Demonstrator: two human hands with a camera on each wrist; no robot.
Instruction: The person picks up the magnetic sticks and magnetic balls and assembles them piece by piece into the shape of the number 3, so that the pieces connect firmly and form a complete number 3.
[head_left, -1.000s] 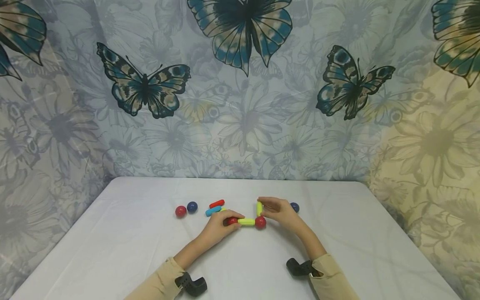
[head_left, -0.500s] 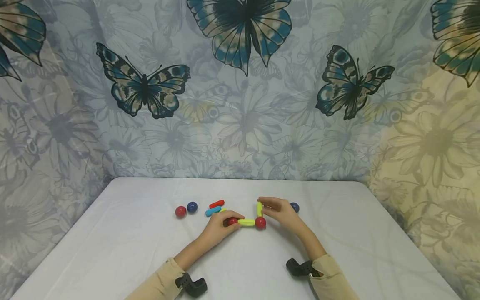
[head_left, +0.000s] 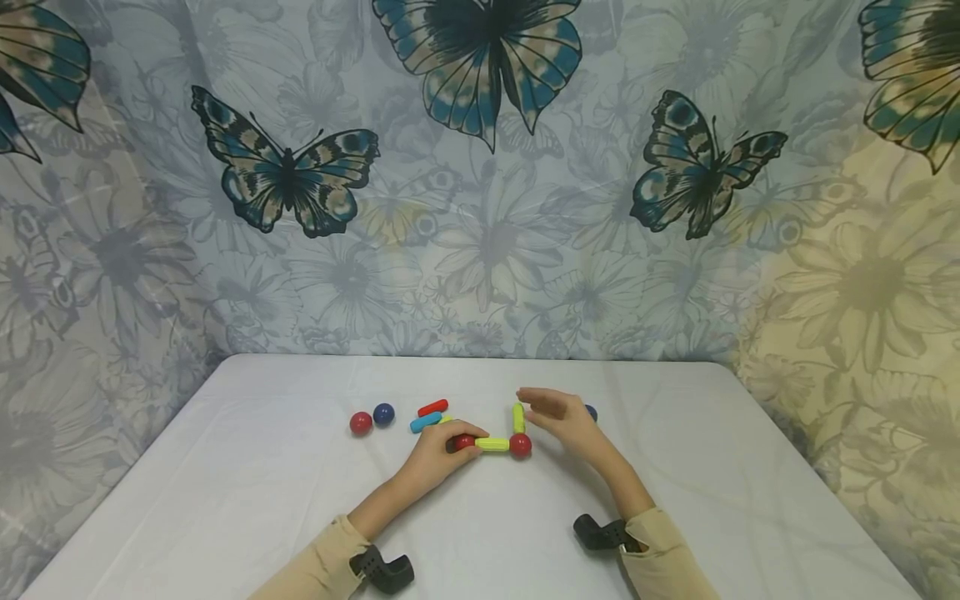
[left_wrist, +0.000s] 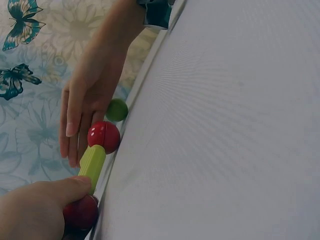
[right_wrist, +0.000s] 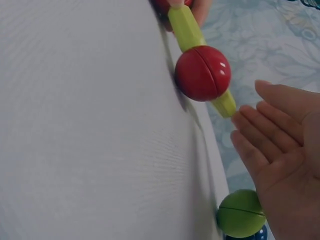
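Note:
My left hand (head_left: 435, 450) grips a red ball (head_left: 464, 442) and the near end of a yellow-green stick (head_left: 492, 445) joined to it. At the stick's other end sits a second red ball (head_left: 520, 446). Another yellow-green stick (head_left: 518, 418) runs from that ball toward the back of the table. Beside this stick my right hand (head_left: 567, 423) has its fingers extended and holds nothing. In the right wrist view, the right fingertips (right_wrist: 240, 117) are close to the stick's free end. A green ball (right_wrist: 241, 213) lies by the right palm, hidden in the head view.
On the white table (head_left: 300, 500), a red ball (head_left: 361, 423) and a blue ball (head_left: 384, 414) lie at left. A red stick (head_left: 432, 407), a blue stick (head_left: 426, 422) and a partly covered yellow-green stick (head_left: 446, 419) lie beyond the left hand. Another blue ball (head_left: 592, 412) shows behind the right hand.
My right hand has let go of the back yellow-green stick and moved slightly up and to the right, its fingers spreading. The left hand keeps its hold.

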